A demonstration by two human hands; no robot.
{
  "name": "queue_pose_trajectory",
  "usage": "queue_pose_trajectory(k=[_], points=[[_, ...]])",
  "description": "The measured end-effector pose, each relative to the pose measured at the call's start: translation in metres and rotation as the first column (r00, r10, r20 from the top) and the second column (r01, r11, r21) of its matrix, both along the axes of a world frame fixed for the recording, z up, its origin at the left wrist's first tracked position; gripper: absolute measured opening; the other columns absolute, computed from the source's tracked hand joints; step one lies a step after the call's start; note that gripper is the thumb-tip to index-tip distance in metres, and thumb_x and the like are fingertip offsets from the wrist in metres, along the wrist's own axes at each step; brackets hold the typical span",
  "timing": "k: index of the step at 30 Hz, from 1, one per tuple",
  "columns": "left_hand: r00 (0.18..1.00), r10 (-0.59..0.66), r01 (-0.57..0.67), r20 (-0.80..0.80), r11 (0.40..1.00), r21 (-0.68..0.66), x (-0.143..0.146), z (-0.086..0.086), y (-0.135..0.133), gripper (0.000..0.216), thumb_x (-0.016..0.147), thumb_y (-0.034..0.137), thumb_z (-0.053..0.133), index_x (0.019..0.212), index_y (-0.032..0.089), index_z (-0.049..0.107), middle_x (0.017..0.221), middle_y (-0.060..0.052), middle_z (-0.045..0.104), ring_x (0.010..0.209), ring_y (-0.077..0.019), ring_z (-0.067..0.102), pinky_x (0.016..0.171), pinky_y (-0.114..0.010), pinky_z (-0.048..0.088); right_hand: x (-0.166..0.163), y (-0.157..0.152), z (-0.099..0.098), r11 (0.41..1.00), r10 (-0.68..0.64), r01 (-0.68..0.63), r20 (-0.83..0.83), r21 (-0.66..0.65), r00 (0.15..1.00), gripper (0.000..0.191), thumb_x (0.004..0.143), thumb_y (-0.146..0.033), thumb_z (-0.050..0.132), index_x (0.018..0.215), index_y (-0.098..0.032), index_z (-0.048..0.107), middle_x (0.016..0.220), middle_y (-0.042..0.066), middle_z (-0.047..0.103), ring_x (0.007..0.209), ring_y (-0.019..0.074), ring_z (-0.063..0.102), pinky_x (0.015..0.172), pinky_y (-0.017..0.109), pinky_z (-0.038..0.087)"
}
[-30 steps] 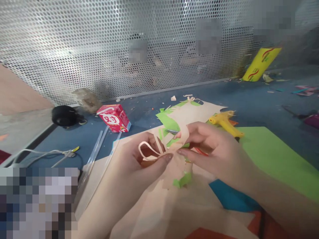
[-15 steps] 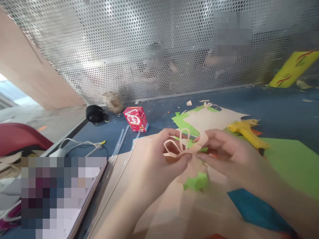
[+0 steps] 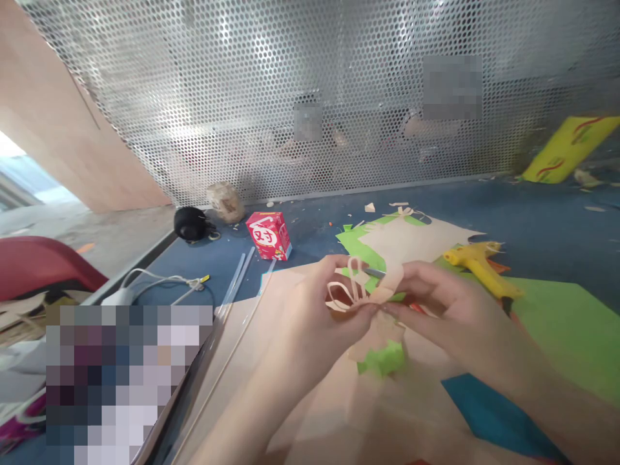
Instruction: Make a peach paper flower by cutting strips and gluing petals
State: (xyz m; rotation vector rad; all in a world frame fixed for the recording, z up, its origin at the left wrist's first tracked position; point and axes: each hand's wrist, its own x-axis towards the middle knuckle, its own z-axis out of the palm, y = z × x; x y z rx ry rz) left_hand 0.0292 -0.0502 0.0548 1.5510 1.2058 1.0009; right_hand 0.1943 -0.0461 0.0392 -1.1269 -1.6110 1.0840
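Observation:
Between my hands is a pale paper flower [image 3: 359, 292] made of looped strips. My left hand [image 3: 325, 316] pinches its base, with the loops rising beside the thumb. From the other side, my right hand [image 3: 431, 300] grips a wider curled pale strip [image 3: 391, 284] that joins the same base. Below the fingertips lie crumpled bright green paper pieces [image 3: 383, 359] on a large pale sheet [image 3: 310, 413]. Part of a grey metallic tool [image 3: 375, 272] shows behind the loops; its kind is hidden.
A yellow glue gun [image 3: 477, 261] lies beyond my right hand, near green paper [image 3: 566, 323]. Blue paper [image 3: 498, 413] is close to my right forearm. To the left are a red box [image 3: 268, 236], clear glue sticks [image 3: 237, 274], a white cable [image 3: 165, 279] and a blurred-out screen [image 3: 126, 387].
The view has shifted slightly, so things appear a little lower and further right. Both hands keep hold of the paper flower, and the wide strip on the right stands a bit straighter.

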Motion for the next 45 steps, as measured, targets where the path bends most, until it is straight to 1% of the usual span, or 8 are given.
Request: queue_pose_trajectory(k=[8, 12, 18, 23, 30, 36, 40, 45], points=[[0.995, 0.081, -0.082, -0.057, 0.996, -0.025, -0.002, -0.001, 0.004, 0.05, 0.067, 0.028, 0.069, 0.111, 0.024, 0.045, 0.069, 0.002, 0.062, 0.059, -0.0141, 0.057, 0.055, -0.027, 0.046, 0.0, 0.004, -0.004, 1.0, 0.011, -0.011, 0.031, 0.011, 0.999, 0.009, 0.074, -0.019, 0.062, 0.081, -0.023, 0.058, 0.083, -0.001, 0.069, 0.073, 0.0133, 0.062, 0.059, 0.023, 0.046], [0.997, 0.064, -0.065, -0.052, 0.998, -0.023, -0.002, -0.001, 0.006, 0.049, 0.068, 0.028, 0.068, 0.111, 0.024, 0.046, 0.073, 0.0, 0.063, 0.064, -0.0158, 0.061, 0.059, -0.028, 0.048, 0.002, 0.007, -0.007, 0.998, 0.026, -0.028, 0.053, 0.049, 0.998, 0.009, 0.076, -0.02, 0.06, 0.085, -0.023, 0.058, 0.089, -0.001, 0.066, 0.076, 0.0133, 0.06, 0.06, 0.023, 0.046], [0.995, 0.051, -0.053, -0.082, 0.998, -0.021, -0.003, 0.0, 0.007, 0.046, 0.068, 0.029, 0.067, 0.109, 0.022, 0.048, 0.071, 0.0, 0.063, 0.063, -0.0161, 0.062, 0.058, -0.028, 0.048, 0.003, 0.008, -0.006, 0.989, -0.101, 0.085, 0.127, 0.124, 0.987, 0.007, 0.074, -0.026, 0.063, 0.076, -0.02, 0.059, 0.076, -0.002, 0.06, 0.061, 0.0096, 0.054, 0.056, 0.021, 0.042], [0.997, 0.048, -0.048, -0.061, 0.999, 0.007, -0.003, 0.002, 0.006, 0.043, 0.066, 0.026, 0.068, 0.105, 0.02, 0.054, 0.069, 0.0, 0.063, 0.063, -0.0162, 0.062, 0.056, -0.026, 0.048, 0.003, 0.007, -0.004, 0.993, -0.021, 0.008, 0.112, 0.119, 0.993, 0.008, 0.079, -0.027, 0.057, 0.078, -0.02, 0.061, 0.074, -0.001, 0.061, 0.069, 0.0121, 0.056, 0.06, 0.022, 0.043], [0.998, 0.001, 0.0, -0.06, 1.0, 0.011, -0.002, 0.004, 0.006, 0.037, 0.065, 0.025, 0.07, 0.1, 0.021, 0.06, 0.07, -0.002, 0.065, 0.064, -0.0163, 0.062, 0.057, -0.027, 0.049, 0.004, 0.006, -0.004, 0.995, -0.086, 0.079, 0.11, 0.068, 0.99, 0.015, 0.076, -0.034, 0.06, 0.073, -0.019, 0.062, 0.064, 0.0, 0.057, 0.059, 0.0119, 0.052, 0.052, 0.022, 0.042], [0.999, 0.018, -0.018, -0.039, 1.0, -0.009, 0.0, 0.002, 0.006, 0.036, 0.064, 0.027, 0.072, 0.098, 0.021, 0.061, 0.065, 0.0, 0.065, 0.058, -0.0153, 0.061, 0.052, -0.025, 0.048, 0.003, 0.006, -0.002, 0.994, -0.104, 0.105, 0.046, -0.033, 0.994, 0.017, 0.071, -0.035, 0.064, 0.071, -0.017, 0.063, 0.065, 0.001, 0.06, 0.057, 0.0114, 0.051, 0.049, 0.022, 0.041], [0.991, 0.116, -0.118, 0.059, 0.993, 0.026, 0.006, 0.001, 0.005, 0.041, 0.063, 0.028, 0.074, 0.1, 0.021, 0.058, 0.078, -0.002, 0.067, 0.062, -0.0128, 0.06, 0.05, -0.021, 0.045, 0.003, 0.007, 0.0, 0.992, -0.111, 0.113, 0.034, -0.061, 0.993, 0.014, 0.068, -0.032, 0.066, 0.07, -0.018, 0.066, 0.064, -0.001, 0.061, 0.051, 0.0092, 0.048, 0.046, 0.022, 0.04], [0.978, 0.184, -0.19, 0.101, 0.98, 0.053, 0.01, 0.002, 0.003, 0.046, 0.065, 0.027, 0.073, 0.107, 0.022, 0.056, 0.067, 0.002, 0.063, 0.059, -0.0104, 0.058, 0.043, -0.015, 0.038, 0.002, 0.009, -0.002, 0.996, -0.084, 0.084, 0.005, -0.041, 0.996, 0.013, 0.069, -0.031, 0.065, 0.066, -0.018, 0.064, 0.062, -0.002, 0.06, 0.051, 0.0086, 0.049, 0.047, 0.021, 0.039]])
